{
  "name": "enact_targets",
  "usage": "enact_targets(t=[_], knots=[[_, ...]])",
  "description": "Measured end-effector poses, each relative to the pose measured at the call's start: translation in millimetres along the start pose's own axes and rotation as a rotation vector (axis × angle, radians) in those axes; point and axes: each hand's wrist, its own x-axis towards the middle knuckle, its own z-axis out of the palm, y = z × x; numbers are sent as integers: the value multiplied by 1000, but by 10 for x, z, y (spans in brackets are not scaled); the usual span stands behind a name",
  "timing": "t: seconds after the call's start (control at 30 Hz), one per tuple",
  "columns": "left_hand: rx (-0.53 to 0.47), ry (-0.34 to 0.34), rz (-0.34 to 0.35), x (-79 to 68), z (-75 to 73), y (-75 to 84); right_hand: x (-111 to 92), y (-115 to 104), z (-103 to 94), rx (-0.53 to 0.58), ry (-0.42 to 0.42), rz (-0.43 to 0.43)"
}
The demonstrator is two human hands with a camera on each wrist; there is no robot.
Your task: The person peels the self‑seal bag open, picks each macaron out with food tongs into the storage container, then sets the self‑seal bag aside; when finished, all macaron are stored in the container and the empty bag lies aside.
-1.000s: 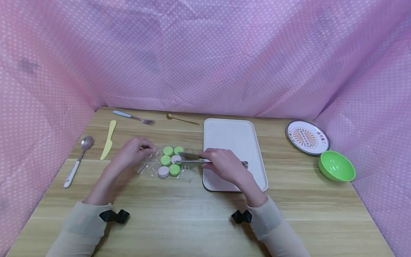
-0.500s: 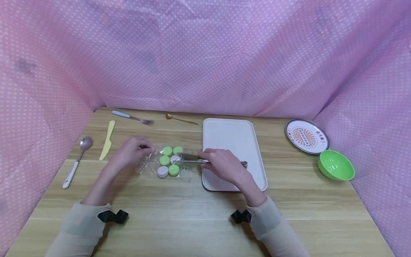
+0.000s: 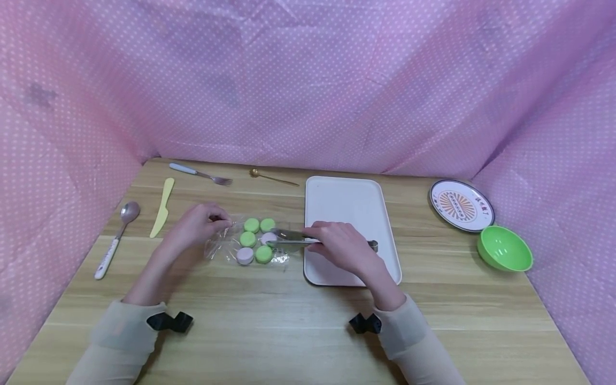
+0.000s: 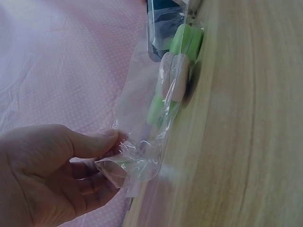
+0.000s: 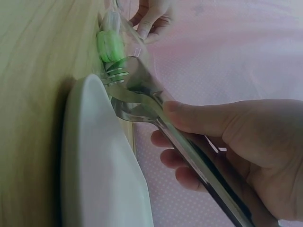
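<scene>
Six round green and lilac macarons (image 3: pixel 247 239) lie in a clear plastic bag (image 3: pixel 222 248), left of the wood-grain table's (image 3: pixel 269 326) centre, long axis parallel to its front edge. The nearer left hand (image 3: pixel 196 227) pinches the bag's left end; the right hand (image 3: pixel 341 245) clamps silver metal tongs (image 5: pixel 201 169) pointing left.

You're in a small curtained-off booth around a wooden table (image 3: pixel 269 331), laid with kitchen and dining ware. Pink dotted cloth (image 3: pixel 308 85) hangs at your 10, 12 and 2 o'clock, screening the room, so you can't tell whether a home or a studio lies behind it. From your near edge, a spoon (image 3: pixel 114 246) lies at 10 o'clock, a fork (image 3: pixel 194 172) at 11, a tray (image 3: pixel 344 203) just past 12, a plate (image 3: pixel 459 206) between 1 and 2, and a bowl (image 3: pixel 505 248) at 2. Black wrist mounts (image 3: pixel 170 322) point to a recording set.
</scene>
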Motion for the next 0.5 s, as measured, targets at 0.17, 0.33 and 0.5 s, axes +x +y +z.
enact_targets(t=[0.17,0.33,0.5], knots=[[-5,2,3,-4,-2,6,14,-17,22,-6,-6,5],[-9,-5,-1,-4,-6,4,32,-29,45,-17,-4,2],[-8,-10,-2,-2,-7,-3,33,-31,45,-15,-9,3]])
